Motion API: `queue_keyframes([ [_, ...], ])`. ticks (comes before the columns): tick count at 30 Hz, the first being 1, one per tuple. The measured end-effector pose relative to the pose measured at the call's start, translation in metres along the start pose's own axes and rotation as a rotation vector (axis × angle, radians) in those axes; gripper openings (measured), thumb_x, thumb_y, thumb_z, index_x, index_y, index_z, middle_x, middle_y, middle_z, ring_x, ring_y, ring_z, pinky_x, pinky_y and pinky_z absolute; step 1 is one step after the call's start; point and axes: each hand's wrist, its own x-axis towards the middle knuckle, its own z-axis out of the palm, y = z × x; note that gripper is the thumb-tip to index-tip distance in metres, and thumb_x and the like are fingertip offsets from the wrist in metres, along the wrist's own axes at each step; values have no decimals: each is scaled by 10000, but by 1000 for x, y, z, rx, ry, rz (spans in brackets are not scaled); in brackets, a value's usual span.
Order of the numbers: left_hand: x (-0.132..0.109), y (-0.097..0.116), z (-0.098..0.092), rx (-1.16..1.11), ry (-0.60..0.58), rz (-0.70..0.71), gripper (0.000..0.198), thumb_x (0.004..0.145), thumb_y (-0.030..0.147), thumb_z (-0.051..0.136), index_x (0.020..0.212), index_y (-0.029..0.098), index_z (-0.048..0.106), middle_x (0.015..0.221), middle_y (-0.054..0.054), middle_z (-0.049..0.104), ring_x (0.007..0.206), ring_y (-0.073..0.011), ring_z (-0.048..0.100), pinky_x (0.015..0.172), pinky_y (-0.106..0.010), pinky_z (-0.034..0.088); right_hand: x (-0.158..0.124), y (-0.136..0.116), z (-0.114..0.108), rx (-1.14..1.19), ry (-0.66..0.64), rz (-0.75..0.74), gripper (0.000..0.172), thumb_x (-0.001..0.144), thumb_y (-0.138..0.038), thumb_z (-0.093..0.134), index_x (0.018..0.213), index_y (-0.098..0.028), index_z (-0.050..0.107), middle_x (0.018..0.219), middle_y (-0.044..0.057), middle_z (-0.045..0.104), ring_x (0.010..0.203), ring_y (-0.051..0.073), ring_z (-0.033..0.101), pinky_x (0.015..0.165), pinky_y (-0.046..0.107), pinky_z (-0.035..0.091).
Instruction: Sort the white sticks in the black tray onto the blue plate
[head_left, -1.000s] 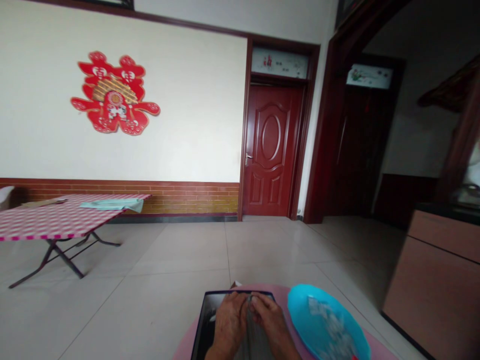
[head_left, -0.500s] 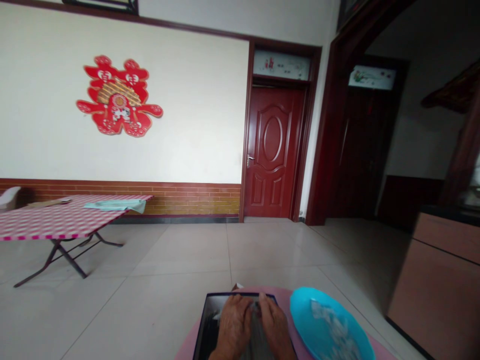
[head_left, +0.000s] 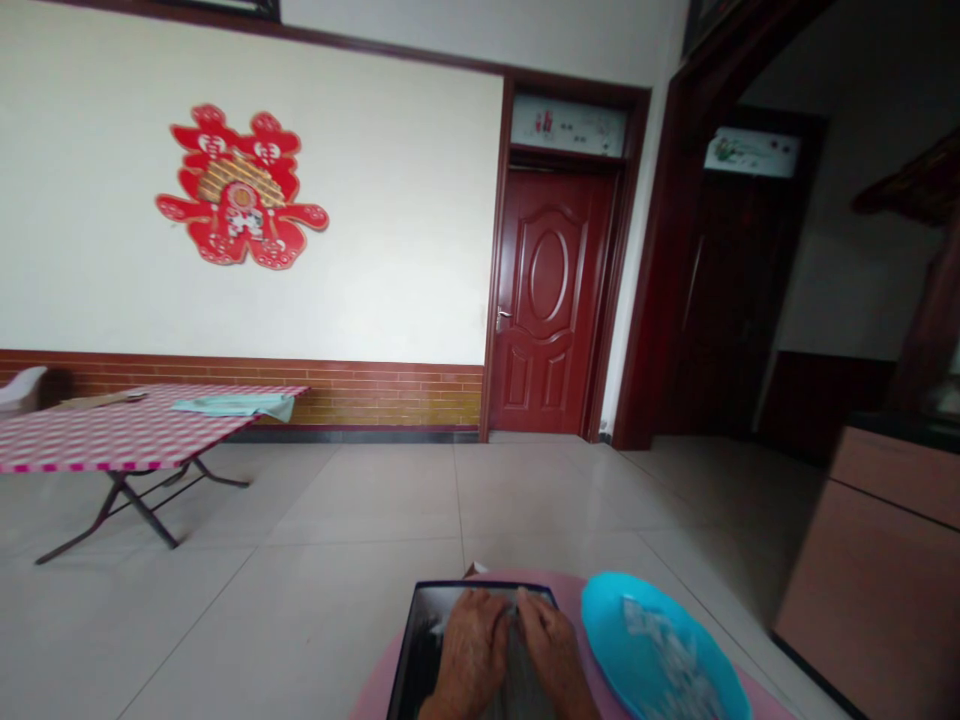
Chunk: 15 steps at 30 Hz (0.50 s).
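Observation:
At the bottom middle, my left hand (head_left: 471,650) and my right hand (head_left: 553,653) lie side by side, fingers curled and pressed against a grey object (head_left: 516,672) between them. What the grey thing is I cannot make out. Both hands rest over a dark rectangular tray (head_left: 424,640) that sits on a pink round table (head_left: 574,598). A blue bowl (head_left: 600,615) holding pale pieces stands just right of my right hand.
A folding table with a red checked cloth (head_left: 112,435) stands at the left, with a pale green cloth on it. A red door (head_left: 551,300) is in the far wall. A wooden cabinet (head_left: 877,560) stands at the right. Tiled floor lies between.
The view has shifted slightly. My hands have stayed pressed together on the grey object over the tray, with the fingers sliding a little along it.

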Motion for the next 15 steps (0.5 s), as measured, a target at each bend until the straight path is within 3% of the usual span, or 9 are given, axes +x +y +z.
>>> queue_keyframes([
  [7, 1, 0, -4, 19, -25, -38, 210, 898, 198, 419, 902, 202, 629, 819, -68, 670, 795, -219, 631, 742, -385, 526, -3, -5, 0, 62, -12, -16, 203, 778, -376, 500, 699, -245, 633, 754, 44, 697, 731, 212, 624, 673, 298, 466],
  [15, 2, 1, -5, -10, -1, -9, 197, 869, 176, 437, 902, 210, 628, 803, -54, 671, 771, -211, 640, 738, -380, 532, -1, -2, -1, 4, 4, 4, 399, 815, -523, 419, 593, -253, 611, 637, 55, 670, 619, 211, 594, 609, 314, 437],
])
